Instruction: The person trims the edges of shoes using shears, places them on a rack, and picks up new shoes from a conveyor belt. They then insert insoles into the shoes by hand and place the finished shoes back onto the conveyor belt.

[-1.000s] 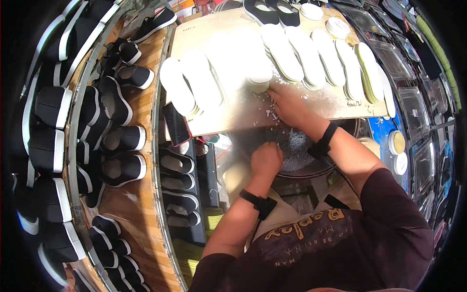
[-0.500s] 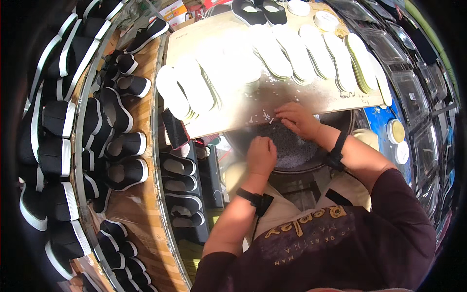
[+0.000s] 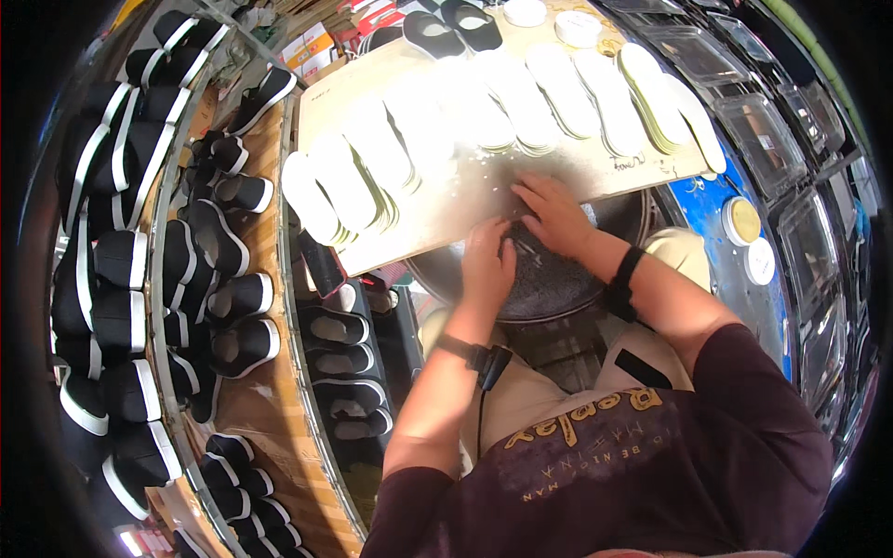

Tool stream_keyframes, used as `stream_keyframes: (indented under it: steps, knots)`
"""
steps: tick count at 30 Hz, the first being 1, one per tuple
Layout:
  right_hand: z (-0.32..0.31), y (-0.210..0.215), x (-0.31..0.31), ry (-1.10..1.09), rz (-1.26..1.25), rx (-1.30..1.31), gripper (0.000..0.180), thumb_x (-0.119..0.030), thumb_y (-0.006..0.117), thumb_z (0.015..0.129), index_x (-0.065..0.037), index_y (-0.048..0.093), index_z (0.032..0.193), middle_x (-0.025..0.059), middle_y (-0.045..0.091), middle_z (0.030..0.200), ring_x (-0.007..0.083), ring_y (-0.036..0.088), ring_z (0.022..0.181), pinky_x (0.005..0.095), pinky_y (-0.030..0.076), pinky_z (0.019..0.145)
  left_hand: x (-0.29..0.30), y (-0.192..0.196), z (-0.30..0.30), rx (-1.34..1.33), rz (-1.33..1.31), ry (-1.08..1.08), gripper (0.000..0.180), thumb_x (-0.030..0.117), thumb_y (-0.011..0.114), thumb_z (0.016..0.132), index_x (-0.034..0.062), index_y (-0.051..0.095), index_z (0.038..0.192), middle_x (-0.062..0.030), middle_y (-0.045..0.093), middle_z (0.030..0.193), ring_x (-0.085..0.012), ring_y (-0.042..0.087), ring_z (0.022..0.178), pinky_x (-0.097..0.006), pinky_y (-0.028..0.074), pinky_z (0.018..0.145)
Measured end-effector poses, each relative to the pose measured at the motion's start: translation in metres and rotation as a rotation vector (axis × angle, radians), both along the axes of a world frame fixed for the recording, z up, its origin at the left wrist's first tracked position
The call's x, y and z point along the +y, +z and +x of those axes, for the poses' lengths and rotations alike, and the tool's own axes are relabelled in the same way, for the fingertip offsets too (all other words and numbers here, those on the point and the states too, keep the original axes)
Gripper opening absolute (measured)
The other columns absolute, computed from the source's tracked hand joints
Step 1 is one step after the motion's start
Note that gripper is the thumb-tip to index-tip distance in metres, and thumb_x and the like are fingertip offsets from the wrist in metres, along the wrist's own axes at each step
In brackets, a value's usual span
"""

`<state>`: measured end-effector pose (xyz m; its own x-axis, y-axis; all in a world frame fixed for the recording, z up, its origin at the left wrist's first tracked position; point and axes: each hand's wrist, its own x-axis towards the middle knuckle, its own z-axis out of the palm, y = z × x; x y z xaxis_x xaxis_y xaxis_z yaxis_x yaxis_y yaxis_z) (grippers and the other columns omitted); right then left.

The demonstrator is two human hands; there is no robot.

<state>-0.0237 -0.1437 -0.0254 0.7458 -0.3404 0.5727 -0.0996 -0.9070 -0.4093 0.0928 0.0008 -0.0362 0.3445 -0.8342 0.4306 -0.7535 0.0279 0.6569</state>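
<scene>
My right hand point(image 3: 555, 219) reaches over the front edge of a pale wooden board point(image 3: 428, 232), fingers stretched out on its surface. Just left of it, my left hand point(image 3: 488, 262) is at the same edge, fingers extended and thumb apart. I see nothing held in either. Under both hands is a round dark basin point(image 3: 549, 288) with fine greyish bits inside. A few small white scraps lie on the board near the right fingertips. Behind them stand overlapping stacks of white insoles point(image 3: 642, 98) in a row; glare washes out the middle ones.
Black slip-on shoes point(image 3: 244, 344) with white soles fill wooden shelves on the left; more sit on a low rack point(image 3: 339, 358). Round tubs point(image 3: 741, 221) stand on a blue surface at right, beside stacked clear plastic boxes point(image 3: 763, 139). A black shoe pair point(image 3: 470, 26) sits at the board's back.
Both hands have moved closer together, and the left has risen to the board's edge. The cluster of white scraps by the right fingertips is gone from the board. The view has shifted slightly.
</scene>
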Motion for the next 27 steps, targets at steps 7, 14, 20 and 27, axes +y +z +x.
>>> stream_keyframes:
  steps: [7, 14, 20, 27]
  knots:
    - [-0.062, 0.009, 0.012, 0.234, 0.187, 0.26, 0.024, -0.008, 0.065, 0.077, -0.007, 0.066, 0.101, 0.0124, 0.065, 0.101, 0.0323, 0.06, 0.099, 0.0421, 0.048, 0.086, 0.033, -0.013, -0.047, -0.012, 0.454, 0.034, 0.02, 0.017, 0.055, 0.088, 0.005, 0.067, 0.099, -0.0165, 0.065, 0.106, -0.0354, 0.06, 0.103, -0.044, 0.048, 0.089]
    - [-0.206, 0.047, 0.011, -0.086, 0.234, 0.131, 0.016, -0.007, 0.065, 0.079, -0.008, 0.068, 0.094, 0.0107, 0.066, 0.088, 0.0305, 0.064, 0.084, 0.0403, 0.052, 0.073, 0.031, -0.002, -0.056, -0.281, 1.011, 0.013, 0.04, 0.044, 0.046, 0.094, 0.0132, 0.072, 0.095, -0.0177, 0.069, 0.097, -0.036, 0.065, 0.095, -0.047, 0.051, 0.083]
    - [-0.376, 0.077, 0.003, -0.624, 0.098, 0.248, 0.012, -0.015, 0.061, 0.083, -0.008, 0.069, 0.088, 0.0117, 0.067, 0.085, 0.0334, 0.064, 0.079, 0.0427, 0.052, 0.071, 0.025, -0.011, -0.062, -0.304, 0.989, -0.02, 0.043, 0.046, 0.045, 0.093, 0.0128, 0.072, 0.101, -0.0205, 0.068, 0.097, -0.0389, 0.064, 0.097, -0.048, 0.05, 0.084]
    - [-0.649, 0.066, 0.025, -1.497, 0.179, 0.339, 0.02, -0.015, 0.059, 0.085, -0.011, 0.07, 0.101, 0.0158, 0.068, 0.096, 0.0348, 0.065, 0.093, 0.044, 0.052, 0.079, 0.036, -0.028, -0.047, -0.38, 0.914, 0.001, 0.043, 0.041, 0.046, 0.094, 0.0068, 0.071, 0.096, -0.0236, 0.067, 0.093, -0.0419, 0.064, 0.091, -0.05, 0.049, 0.08]
